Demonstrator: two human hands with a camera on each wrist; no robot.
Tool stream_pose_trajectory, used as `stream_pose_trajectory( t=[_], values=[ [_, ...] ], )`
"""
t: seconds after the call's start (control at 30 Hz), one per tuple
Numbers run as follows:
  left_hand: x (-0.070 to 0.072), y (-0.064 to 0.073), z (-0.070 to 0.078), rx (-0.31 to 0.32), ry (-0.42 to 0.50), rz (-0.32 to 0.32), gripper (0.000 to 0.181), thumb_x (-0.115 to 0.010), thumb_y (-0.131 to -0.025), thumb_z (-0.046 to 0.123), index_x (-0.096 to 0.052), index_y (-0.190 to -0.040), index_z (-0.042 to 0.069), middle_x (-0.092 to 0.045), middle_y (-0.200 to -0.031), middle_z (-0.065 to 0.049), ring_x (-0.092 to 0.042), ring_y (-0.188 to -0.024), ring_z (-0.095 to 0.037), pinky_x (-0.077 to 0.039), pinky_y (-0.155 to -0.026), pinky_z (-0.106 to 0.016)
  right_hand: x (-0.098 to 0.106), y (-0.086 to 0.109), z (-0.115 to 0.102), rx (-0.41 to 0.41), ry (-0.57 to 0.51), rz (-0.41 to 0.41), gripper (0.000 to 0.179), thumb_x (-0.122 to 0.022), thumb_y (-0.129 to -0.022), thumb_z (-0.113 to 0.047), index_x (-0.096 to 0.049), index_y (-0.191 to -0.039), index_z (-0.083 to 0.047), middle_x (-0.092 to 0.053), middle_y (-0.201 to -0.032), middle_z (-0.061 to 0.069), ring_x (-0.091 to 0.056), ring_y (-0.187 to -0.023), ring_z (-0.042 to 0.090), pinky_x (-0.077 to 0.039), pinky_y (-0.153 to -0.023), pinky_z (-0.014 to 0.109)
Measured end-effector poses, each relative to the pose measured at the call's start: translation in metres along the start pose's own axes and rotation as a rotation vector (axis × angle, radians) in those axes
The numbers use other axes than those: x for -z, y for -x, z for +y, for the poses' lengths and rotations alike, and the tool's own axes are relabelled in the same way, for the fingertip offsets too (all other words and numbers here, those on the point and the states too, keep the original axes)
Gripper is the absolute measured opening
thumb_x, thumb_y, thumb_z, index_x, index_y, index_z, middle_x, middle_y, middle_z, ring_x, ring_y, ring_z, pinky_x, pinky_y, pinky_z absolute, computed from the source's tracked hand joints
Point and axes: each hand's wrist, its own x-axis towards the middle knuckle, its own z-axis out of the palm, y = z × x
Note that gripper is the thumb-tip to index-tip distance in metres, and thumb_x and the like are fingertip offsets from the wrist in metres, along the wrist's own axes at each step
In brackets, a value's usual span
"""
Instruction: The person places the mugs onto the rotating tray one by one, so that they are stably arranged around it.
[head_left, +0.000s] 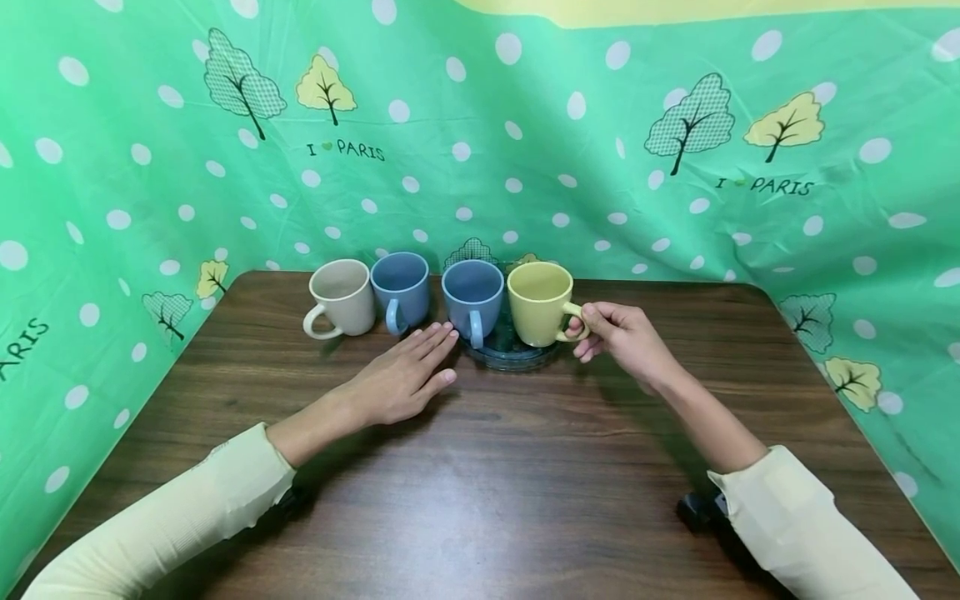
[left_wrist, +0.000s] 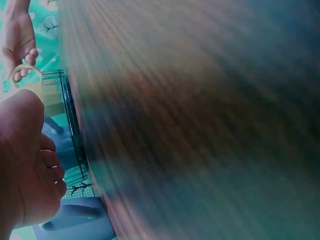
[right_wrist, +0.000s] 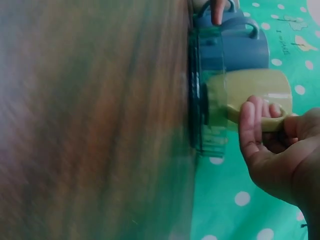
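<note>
My right hand (head_left: 622, 337) grips the handle of a yellow mug (head_left: 536, 308), with the thumb on top of the handle. This mug stands upright over a round, clear-walled tray (head_left: 517, 360), whose see-through wall (right_wrist: 212, 140) overlaps the mug's lower part in the right wrist view. Beside it on the tray is a blue mug (head_left: 472, 292), its handle facing me. My left hand (head_left: 397, 375) lies palm down with fingers extended, fingertips right at the tray's left edge. Left of the tray, a second blue mug (head_left: 401, 287) and a cream mug (head_left: 341, 292) stand upright on the table.
The dark wood-grain table (head_left: 480, 500) stretches toward me from the mugs. A green polka-dot curtain (head_left: 465, 108) with printed trees hangs behind the table and along both sides, close to the row of mugs.
</note>
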Motion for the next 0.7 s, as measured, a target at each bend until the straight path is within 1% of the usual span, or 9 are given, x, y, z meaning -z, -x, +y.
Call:
stream_pose_trajectory(
  t=[0.07, 0.13, 0.2, 0.23, 0.3, 0.37, 0.47, 0.6, 0.7],
  values=[
    [0.000, -0.001, -0.001, -0.002, 0.000, 0.004, 0.067, -0.041, -0.123, 0.041, -0.032, -0.175, -0.002, -0.027, -0.185, -0.023, -0.028, -0.174, -0.041, -0.024, -0.145, -0.056, 0.002, -0.001, -0.003, -0.008, 0.044, 0.002, 0.045, -0.047, -0.124, -0.021, -0.062, -0.134, 0.020, -0.077, -0.108, 0.005, -0.076, -0.080, 0.007, -0.069, -0.075, 0.025],
    [-0.001, -0.001, -0.001, -0.001, -0.002, 0.000, 0.068, -0.040, -0.124, 0.041, -0.032, -0.175, -0.002, -0.027, -0.185, -0.023, -0.027, -0.175, -0.041, -0.023, -0.145, -0.055, 0.004, -0.002, -0.005, -0.007, 0.089, 0.009, 0.045, -0.048, -0.123, -0.023, -0.062, -0.139, 0.017, -0.076, -0.117, 0.015, -0.075, -0.081, 0.007, -0.069, -0.076, 0.025],
    [-0.001, -0.001, -0.001, -0.001, -0.003, -0.003, 0.068, -0.040, -0.124, 0.042, -0.032, -0.175, -0.002, -0.027, -0.185, -0.023, -0.027, -0.175, -0.041, -0.023, -0.145, -0.055, 0.005, -0.002, -0.006, 0.007, 0.131, 0.023, 0.045, -0.050, -0.123, -0.026, -0.062, -0.142, 0.012, -0.072, -0.126, 0.027, -0.075, -0.082, 0.008, -0.069, -0.076, 0.026],
    [0.000, -0.001, -0.001, -0.001, -0.003, -0.004, 0.068, -0.040, -0.124, 0.042, -0.032, -0.175, -0.002, -0.026, -0.186, -0.023, -0.027, -0.175, -0.041, -0.023, -0.145, -0.055, 0.006, -0.003, -0.005, 0.021, 0.158, 0.031, 0.045, -0.052, -0.122, -0.027, -0.062, -0.144, 0.011, -0.071, -0.128, 0.029, -0.076, -0.082, 0.008, -0.069, -0.076, 0.026],
    [0.000, -0.001, -0.001, 0.000, -0.002, -0.006, 0.068, -0.040, -0.124, 0.042, -0.031, -0.175, -0.001, -0.026, -0.186, -0.023, -0.027, -0.175, -0.040, -0.023, -0.145, -0.055, 0.008, -0.004, -0.005, 0.049, 0.227, 0.053, 0.043, -0.058, -0.120, -0.030, -0.065, -0.144, 0.005, -0.071, -0.128, 0.031, -0.077, -0.082, 0.010, -0.069, -0.075, 0.027],
    [0.000, -0.001, -0.001, 0.002, 0.000, -0.008, 0.068, -0.040, -0.124, 0.042, -0.031, -0.175, -0.001, -0.026, -0.186, -0.022, -0.026, -0.175, -0.040, -0.022, -0.146, -0.054, 0.010, -0.005, -0.005, 0.078, 0.300, 0.076, 0.040, -0.063, -0.118, -0.031, -0.068, -0.144, -0.001, -0.073, -0.128, 0.031, -0.078, -0.081, 0.012, -0.069, -0.073, 0.028],
    [0.001, -0.001, -0.002, 0.007, 0.003, -0.012, 0.068, -0.040, -0.124, 0.042, -0.031, -0.176, -0.001, -0.025, -0.186, -0.022, -0.026, -0.175, -0.040, -0.022, -0.146, -0.054, 0.011, -0.007, -0.006, 0.113, 0.413, 0.119, 0.034, -0.070, -0.114, -0.030, -0.074, -0.138, -0.006, -0.079, -0.117, 0.026, -0.078, -0.078, 0.017, -0.068, -0.068, 0.027],
    [0.001, -0.002, -0.003, 0.020, 0.007, -0.019, 0.069, -0.040, -0.124, 0.043, -0.030, -0.176, 0.000, -0.024, -0.187, -0.021, -0.024, -0.176, -0.038, -0.021, -0.146, -0.054, 0.010, -0.009, -0.007, 0.155, 0.505, 0.171, 0.028, -0.073, -0.112, -0.024, -0.079, -0.132, -0.005, -0.082, -0.103, 0.022, -0.077, -0.073, 0.020, -0.063, -0.063, 0.022],
    [0.002, -0.002, -0.003, 0.029, 0.006, -0.025, 0.069, -0.040, -0.124, 0.044, -0.029, -0.176, 0.000, -0.024, -0.187, -0.021, -0.023, -0.176, -0.038, -0.021, -0.146, -0.054, 0.009, -0.010, -0.005, 0.172, 0.547, 0.188, 0.028, -0.072, -0.112, -0.020, -0.079, -0.133, -0.003, -0.083, -0.101, 0.022, -0.077, -0.075, 0.020, -0.059, -0.063, 0.017]
  ],
)
